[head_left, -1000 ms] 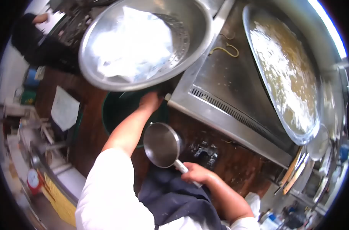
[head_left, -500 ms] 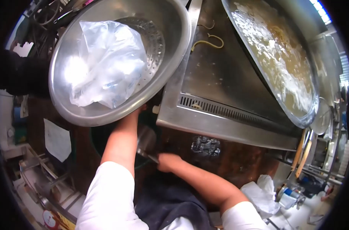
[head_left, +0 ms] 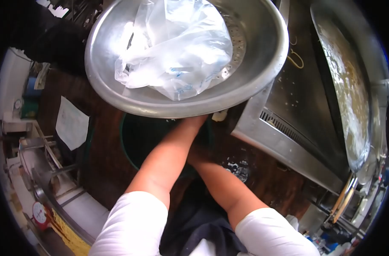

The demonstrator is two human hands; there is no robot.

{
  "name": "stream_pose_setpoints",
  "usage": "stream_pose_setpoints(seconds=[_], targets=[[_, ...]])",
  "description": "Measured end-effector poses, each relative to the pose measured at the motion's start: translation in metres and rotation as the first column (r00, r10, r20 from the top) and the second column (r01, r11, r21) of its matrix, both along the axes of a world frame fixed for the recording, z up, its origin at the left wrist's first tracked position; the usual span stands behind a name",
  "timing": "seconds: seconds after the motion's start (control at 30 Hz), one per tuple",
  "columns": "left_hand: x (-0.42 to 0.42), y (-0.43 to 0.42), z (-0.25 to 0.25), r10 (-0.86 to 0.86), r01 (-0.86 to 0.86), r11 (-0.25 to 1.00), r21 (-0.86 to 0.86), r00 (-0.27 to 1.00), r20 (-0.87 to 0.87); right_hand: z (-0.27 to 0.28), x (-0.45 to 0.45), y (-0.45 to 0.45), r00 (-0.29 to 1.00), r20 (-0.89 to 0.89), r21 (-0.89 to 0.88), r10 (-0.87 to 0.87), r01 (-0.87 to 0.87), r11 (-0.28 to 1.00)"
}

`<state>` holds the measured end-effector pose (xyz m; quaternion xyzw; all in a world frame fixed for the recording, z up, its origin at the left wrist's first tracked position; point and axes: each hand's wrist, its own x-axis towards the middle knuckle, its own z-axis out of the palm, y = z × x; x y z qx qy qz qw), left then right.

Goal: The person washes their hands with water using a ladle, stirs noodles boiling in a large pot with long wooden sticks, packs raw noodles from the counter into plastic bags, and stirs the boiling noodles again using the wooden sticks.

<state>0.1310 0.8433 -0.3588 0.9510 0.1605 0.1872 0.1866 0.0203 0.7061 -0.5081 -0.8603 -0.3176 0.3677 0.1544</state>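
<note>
A wide metal basin with a perforated bottom [head_left: 101, 74] is tilted in front of me, with a crumpled clear plastic bag [head_left: 181, 55] inside. My left hand [head_left: 198, 121] reaches under the basin's near rim; its fingers are hidden there. Below it, my right hand [head_left: 197, 154] is over a dark green round tub [head_left: 125, 145], blurred and in shadow. Neither its fingers nor anything in them can be made out. The tub's inside is too dark to read.
On the right is a steel counter [head_left: 254, 123] with a slotted drain [head_left: 284, 127]. A large pan of cloudy, foamy liquid [head_left: 344, 85] stands on it. Wooden-handled tools [head_left: 344, 198] hang at its corner. A white sheet [head_left: 73, 123] and a red dial scale [head_left: 41, 213] are to the left.
My view has shifted, so the basin appears further right and higher. My right hand, which gripped a metal utensil by its handle, has moved forward to the tub; the utensil no longer shows.
</note>
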Motion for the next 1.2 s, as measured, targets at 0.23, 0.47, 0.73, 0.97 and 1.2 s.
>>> stream_pose_setpoints(seconds=[0.23, 0.47, 0.73, 0.97, 1.2], targets=[[-0.045, -0.011, 0.036, 0.026, -0.045, 0.984, -0.170, 0.994, -0.109, 0.053, 0.028, -0.018, 0.532, -0.846, -0.224, -0.033, -0.299, 0.927], [-0.177, -0.039, 0.107, 0.177, -0.176, 0.900, -0.400, 0.984, -0.036, 0.167, 0.053, -0.115, 0.195, -0.972, -0.114, -0.133, 0.104, 0.988], [-0.175, -0.050, 0.213, 0.234, -0.066, 0.812, -0.580, 0.947, 0.220, 0.334, 0.073, -0.183, 0.098, -0.995, 0.011, -0.007, 0.176, 0.984], [-0.120, -0.055, 0.280, 0.316, 0.106, 0.721, -0.685, 0.830, 0.460, 0.488, 0.116, -0.238, 0.167, -0.973, -0.080, -0.163, 0.418, 0.905], [-0.100, -0.089, 0.262, 0.232, 0.116, 0.550, -0.827, 0.930, 0.284, 0.584, 0.202, -0.241, 0.390, -0.892, 0.125, -0.228, 0.698, 0.705]])
